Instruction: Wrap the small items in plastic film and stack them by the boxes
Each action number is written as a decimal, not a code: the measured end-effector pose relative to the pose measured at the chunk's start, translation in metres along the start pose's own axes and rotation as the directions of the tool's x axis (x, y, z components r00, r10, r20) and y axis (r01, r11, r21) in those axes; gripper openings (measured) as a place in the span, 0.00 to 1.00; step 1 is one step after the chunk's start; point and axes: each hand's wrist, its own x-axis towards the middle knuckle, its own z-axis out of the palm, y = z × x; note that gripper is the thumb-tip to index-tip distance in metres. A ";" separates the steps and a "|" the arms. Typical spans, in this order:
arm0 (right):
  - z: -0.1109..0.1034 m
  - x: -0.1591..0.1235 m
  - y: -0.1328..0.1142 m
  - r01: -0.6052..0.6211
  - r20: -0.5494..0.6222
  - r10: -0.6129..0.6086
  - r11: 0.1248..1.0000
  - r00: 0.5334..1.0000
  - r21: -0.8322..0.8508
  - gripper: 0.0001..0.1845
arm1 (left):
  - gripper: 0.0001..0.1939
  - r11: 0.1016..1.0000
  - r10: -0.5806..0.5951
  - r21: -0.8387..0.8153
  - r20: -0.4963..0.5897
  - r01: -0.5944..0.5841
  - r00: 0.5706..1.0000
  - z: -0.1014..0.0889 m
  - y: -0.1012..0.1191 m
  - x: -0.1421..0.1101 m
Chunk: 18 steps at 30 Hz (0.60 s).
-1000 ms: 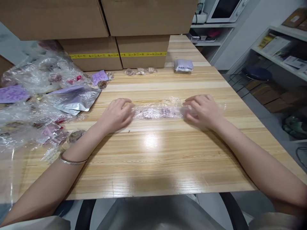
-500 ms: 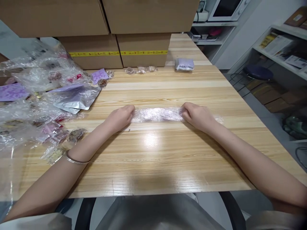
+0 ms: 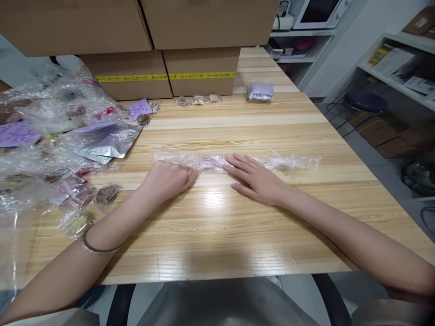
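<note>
A long strip of clear plastic wrap [image 3: 292,161], crinkled and folded into a narrow band, lies across the table with something pale purple [image 3: 211,161] showing through its middle. My left hand [image 3: 170,180] is closed in a fist at the strip's near edge, left of the middle; its fingertips are hidden beneath it. Flat on the strip, right of the middle, rests my right hand [image 3: 255,179] with its fingers stretched out and spread. The strip's loose ends stick out beyond both hands.
Cardboard boxes [image 3: 200,83] stand stacked at the back. To the left, clear plastic packaging [image 3: 73,108], a silver pouch [image 3: 117,140] and wrapped pieces [image 3: 107,194] are heaped. A purple wrapped packet [image 3: 260,92] sits far right, with several small wrapped pieces [image 3: 199,99] by the boxes.
My right hand has let go of the strip's right part, opened and moved left onto it. My left hand has come slightly nearer to me, uncovering the strip's left end.
</note>
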 end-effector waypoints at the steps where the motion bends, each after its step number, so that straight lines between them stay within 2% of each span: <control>1: 0.000 0.000 0.001 -0.002 -0.001 0.002 1.000 1.000 0.004 0.31 | 0.31 0.996 -0.088 0.013 0.000 0.088 0.996 0.001 -0.001 0.001; 3: 0.000 0.000 0.002 0.000 -0.002 0.000 1.000 1.000 0.003 0.30 | 0.31 0.977 -0.213 -0.021 -0.013 0.213 0.977 0.003 -0.003 0.002; 5: 0.001 0.000 0.003 0.006 -0.001 -0.006 1.000 1.000 -0.004 0.30 | 0.32 0.967 -0.228 -0.133 -0.066 0.218 0.971 0.005 -0.002 0.004; 8: 0.003 0.001 0.004 0.017 -0.012 -0.017 0.999 1.000 -0.041 0.30 | 0.30 0.954 -0.052 -0.298 -0.185 -0.006 0.981 0.011 0.006 0.007; 10: 0.001 0.001 -0.001 0.028 -0.043 -0.032 0.995 0.999 -0.096 0.28 | 0.29 0.922 0.075 -0.356 -0.217 -0.151 0.973 0.018 0.016 0.009; 13: -0.004 0.001 -0.023 0.017 -0.068 -0.032 0.979 0.997 -0.202 0.21 | 0.30 0.888 0.115 -0.418 -0.202 -0.192 0.973 0.027 0.029 0.012; 15: -0.006 -0.003 -0.044 -0.049 -0.060 0.034 0.961 0.998 -0.272 0.22 | 0.30 0.878 0.056 -0.454 -0.221 -0.154 0.974 0.029 0.035 0.016; 18: -0.003 -0.012 -0.067 -0.283 -0.144 0.247 0.891 0.958 -0.356 0.29 | 0.28 0.865 -0.072 -0.496 -0.269 -0.074 0.960 0.028 0.039 0.023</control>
